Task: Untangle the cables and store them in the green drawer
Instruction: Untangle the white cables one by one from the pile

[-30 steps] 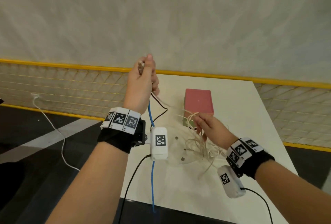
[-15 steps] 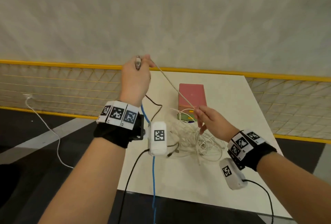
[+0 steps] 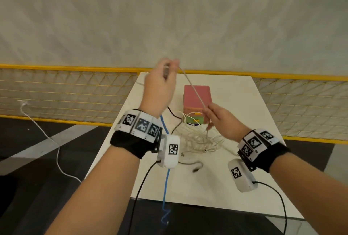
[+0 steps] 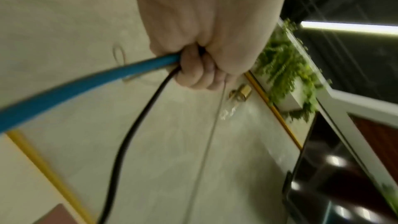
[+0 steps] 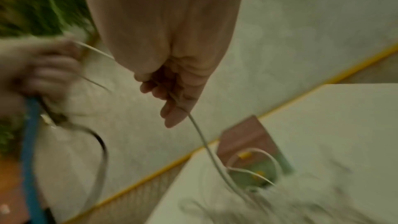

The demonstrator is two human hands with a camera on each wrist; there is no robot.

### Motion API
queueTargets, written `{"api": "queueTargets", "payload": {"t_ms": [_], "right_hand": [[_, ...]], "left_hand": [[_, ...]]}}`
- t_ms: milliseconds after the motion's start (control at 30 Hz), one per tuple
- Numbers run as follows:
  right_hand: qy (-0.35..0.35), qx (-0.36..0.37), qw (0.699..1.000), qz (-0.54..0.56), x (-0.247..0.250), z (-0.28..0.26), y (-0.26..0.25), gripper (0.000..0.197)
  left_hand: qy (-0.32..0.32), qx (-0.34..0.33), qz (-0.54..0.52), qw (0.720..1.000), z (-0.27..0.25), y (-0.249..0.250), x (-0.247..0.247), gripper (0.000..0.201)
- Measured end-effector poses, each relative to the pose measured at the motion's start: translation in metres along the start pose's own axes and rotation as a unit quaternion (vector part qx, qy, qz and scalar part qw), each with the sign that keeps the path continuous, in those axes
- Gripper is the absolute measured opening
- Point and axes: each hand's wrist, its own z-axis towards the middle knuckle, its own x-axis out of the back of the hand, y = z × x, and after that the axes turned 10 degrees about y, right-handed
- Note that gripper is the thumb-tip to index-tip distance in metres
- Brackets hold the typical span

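Above the white surface (image 3: 222, 184) the left hand (image 3: 160, 91) is lifted high, with its fingers (image 4: 198, 72) curled tight round a bunch of cables. From that fist a thick blue cable (image 3: 165, 178) drops down past the wrist and over the near edge of the surface, and a thin black cable (image 3: 174, 114) bends down to the pile. A thin pale cable (image 3: 194, 88) runs in a straight, tight line from the top of the left hand down to the right hand (image 3: 224, 122). The right hand is lower and to the right, and its fingers (image 5: 172, 111) are curled round this pale cable, which then hangs from the hand into the pile. The pile of tangled white cables (image 3: 199, 138) lies on the surface between the two wrists, just in front of a small box of drawers (image 3: 196, 95) with a pink top. The green drawer (image 3: 194, 121) is at the front of that box, low down, with a little yellow handle, and a white loop of cable crosses in front of it. One loose cable end with a plug (image 3: 195, 169) lies on the surface near the left wrist. Behind the surface runs a yellow mesh fence (image 3: 66, 91) and a pale wall (image 3: 169, 18). A white cord (image 3: 47, 140) trails on the dark floor at the left.
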Motion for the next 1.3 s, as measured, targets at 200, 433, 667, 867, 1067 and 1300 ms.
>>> {"api": "queueTargets", "payload": {"t_ms": [200,433,667,867,1067,1300], "right_hand": [[0.023,-0.018,1.0,-0.009,0.001,-0.007,0.01,0.027],[0.078,0.077,0.994,-0.002,0.02,0.008,-0.02,0.019],[0.027,0.056,0.997,-0.045,0.023,0.003,-0.003,0.018],[-0.006,0.006,0.995,-0.1,0.026,-0.002,0.018,0.02],[0.054,0.054,0.996,-0.046,0.027,0.0,-0.006,0.014],[0.006,0.087,0.994,-0.068,0.035,-0.014,-0.044,0.009]], "left_hand": [[-0.094,-0.016,0.081,0.992,-0.003,-0.011,0.004,0.044],[-0.25,0.005,0.083,0.965,-0.032,-0.023,-0.027,0.016],[-0.065,0.012,-0.001,0.998,-0.014,-0.017,-0.015,0.024],[0.01,0.1,-0.059,0.993,0.005,-0.015,-0.001,0.011],[-0.196,0.07,-0.018,0.978,-0.029,-0.008,-0.009,0.066],[-0.293,0.038,0.048,0.954,-0.035,-0.018,-0.018,0.008]]}}
